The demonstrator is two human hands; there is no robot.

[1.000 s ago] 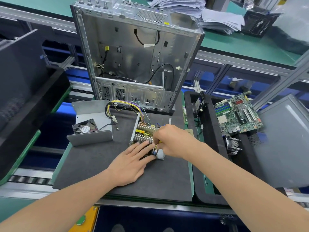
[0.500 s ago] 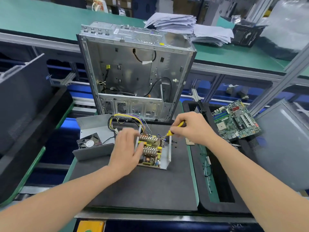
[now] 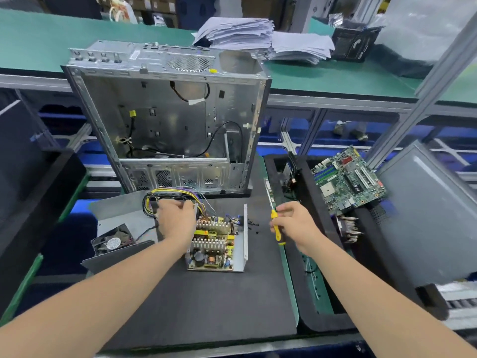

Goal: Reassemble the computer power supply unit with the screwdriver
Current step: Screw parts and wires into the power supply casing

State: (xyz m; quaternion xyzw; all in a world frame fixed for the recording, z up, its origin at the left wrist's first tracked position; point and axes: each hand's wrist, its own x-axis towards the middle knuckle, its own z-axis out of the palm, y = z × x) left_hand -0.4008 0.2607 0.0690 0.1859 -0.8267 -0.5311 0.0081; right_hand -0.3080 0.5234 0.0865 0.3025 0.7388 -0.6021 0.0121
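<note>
- One black tray (image 3: 38, 192) fills the left edge of the frame, beside the dark mat of the worktop (image 3: 206, 306).
- Left of centre on the mat lies a grey metal cover (image 3: 121, 215) with a small fan (image 3: 113, 242) inside it.
- The left hand (image 3: 175, 223) has its fingers curled round the wire bundle (image 3: 170, 193) at the far left corner of the power supply unit (image 3: 219, 246). The unit sits open at the mat's centre, circuit board showing.
- Behind it an open computer case (image 3: 167, 120) stands upright. A green bench (image 3: 51, 40) carrying paper stacks (image 3: 258, 37) runs across the top of the frame.
- A few small dark parts (image 3: 254, 224) lie just right of the unit.
- The right hand (image 3: 296, 223) pinches the yellow screwdriver (image 3: 276, 229), apart from the unit, over the mat's right edge.
- Right of centre, a motherboard (image 3: 346, 182) rests on a black foam tray (image 3: 317, 293). A grey panel (image 3: 426, 215) fills the right side.
</note>
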